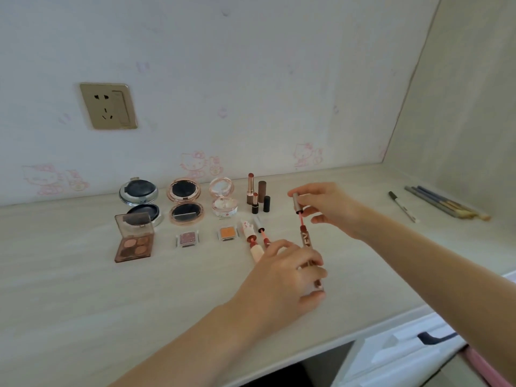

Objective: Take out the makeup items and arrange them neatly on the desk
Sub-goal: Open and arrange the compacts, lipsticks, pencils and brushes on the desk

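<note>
The left hand [290, 270] grips the lip gloss tube [306, 241] by its lower body, near the middle of the desk [83, 289]. The right hand [325, 206] pinches the wand cap [296, 203], pulled out just above the tube's mouth. The tube looks light, stiff and smooth, so it may slip; the body is the safest place to hold. The wet wand could smear the desk.

Wall socket [109, 106]: gold-coloured plate, mounted on the pale wall above the desk's left part. Cartoon cat stickers [198, 164]: pink, low along the wall. Marker pen [402, 205]: lying at the desk's right end. Drawer handle [435, 337]: dark, lower right, on a white front.
</note>
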